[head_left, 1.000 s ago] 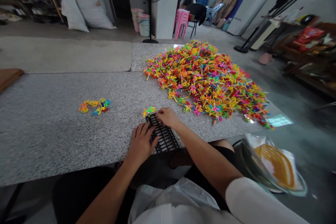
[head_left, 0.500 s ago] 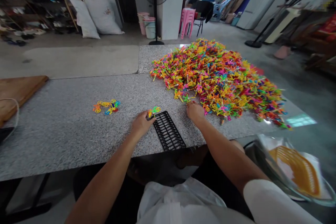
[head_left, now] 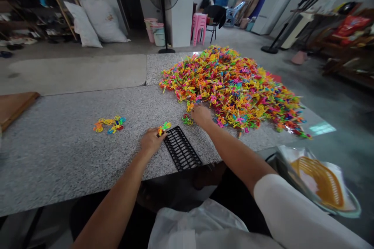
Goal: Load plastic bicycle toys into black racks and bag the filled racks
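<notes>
A black slotted rack (head_left: 181,148) lies on the speckled stone table (head_left: 58,155) near its front edge. My left hand (head_left: 151,140) rests at the rack's far left corner, fingers curled on small orange, yellow and green plastic pieces (head_left: 164,127). My right hand (head_left: 201,115) reaches to the near edge of a big heap of colourful plastic pieces (head_left: 233,85), its fingers closed on a few of them; a green and red piece (head_left: 187,120) lies just left of it. A small cluster of yellow, orange and blue pieces (head_left: 109,123) lies apart to the left.
A wooden board (head_left: 14,105) sits at the table's left edge. A bowl with an orange basket (head_left: 321,181) stands low at my right. Standing fans, buckets, pink stools and white sacks fill the floor beyond the table.
My right hand left the rack and went forward to the heap's edge. My left hand slid from the rack's near part to its far left corner, onto the small pieces.
</notes>
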The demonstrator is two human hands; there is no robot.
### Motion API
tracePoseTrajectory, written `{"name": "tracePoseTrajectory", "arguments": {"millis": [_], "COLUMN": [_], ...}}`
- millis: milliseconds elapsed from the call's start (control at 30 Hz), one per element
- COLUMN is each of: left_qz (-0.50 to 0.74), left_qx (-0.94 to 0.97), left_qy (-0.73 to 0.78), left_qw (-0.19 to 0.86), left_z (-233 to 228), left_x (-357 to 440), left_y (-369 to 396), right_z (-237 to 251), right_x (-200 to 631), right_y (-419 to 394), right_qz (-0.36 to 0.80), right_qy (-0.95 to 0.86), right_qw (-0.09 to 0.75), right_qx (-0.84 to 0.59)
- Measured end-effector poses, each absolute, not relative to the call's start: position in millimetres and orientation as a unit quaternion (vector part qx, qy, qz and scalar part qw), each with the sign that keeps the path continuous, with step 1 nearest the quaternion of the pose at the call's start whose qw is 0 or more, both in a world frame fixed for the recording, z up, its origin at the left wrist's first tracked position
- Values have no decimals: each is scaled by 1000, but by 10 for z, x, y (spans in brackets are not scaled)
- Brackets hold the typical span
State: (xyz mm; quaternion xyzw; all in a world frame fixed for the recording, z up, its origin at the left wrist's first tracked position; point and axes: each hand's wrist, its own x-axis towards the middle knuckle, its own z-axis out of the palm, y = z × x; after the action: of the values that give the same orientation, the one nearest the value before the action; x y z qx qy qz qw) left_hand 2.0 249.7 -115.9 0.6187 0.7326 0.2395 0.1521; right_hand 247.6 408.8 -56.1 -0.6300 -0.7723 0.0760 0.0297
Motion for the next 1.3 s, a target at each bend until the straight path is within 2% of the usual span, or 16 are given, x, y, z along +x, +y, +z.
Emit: {"name": "tracePoseTrajectory", "arguments": {"millis": [133,267,400,500,567,700,900,967,1167,1300], "left_qz": [259,268,260,260,261,260,270,269,273,278], "left_qx": [615,616,618,613,610,603,601,600,596,605], "left_qy": [731,727,722,727,729,734,730,730,730,721], "left_qw": [139,145,169,169,170,173,184,188,192,189], "left_z": [-1204,-1225,-1203,-1197,-1202,-1212,-1186,-1177,-1185,-1215], "left_x": [2,-21,-29,-19,-9,4,6,7,12,-1], "left_y": [2448,2387,2374,2380,2384,2385,2382,2380,2376,2385], "right_z": [-562,-602,-722,-783,-802,-871,-1044,-1055,-1007,-1006], "right_x": [2509,2527,2320,2109,2012,1972,2020,2016,1948,1894], "right_y": [4266,4145,3716,3427,3334,3304,3301,3294,3221,3156], "right_qz": [116,168,416,537,521,408,448,428,236,187], "right_qy": [-751,-740,-680,-631,-649,-707,-659,-677,-789,-808], "right_qw": [9,91,196,205,193,211,222,217,165,116], "right_qx": [-650,-644,-571,-520,-519,-538,-562,-558,-542,-546]}}
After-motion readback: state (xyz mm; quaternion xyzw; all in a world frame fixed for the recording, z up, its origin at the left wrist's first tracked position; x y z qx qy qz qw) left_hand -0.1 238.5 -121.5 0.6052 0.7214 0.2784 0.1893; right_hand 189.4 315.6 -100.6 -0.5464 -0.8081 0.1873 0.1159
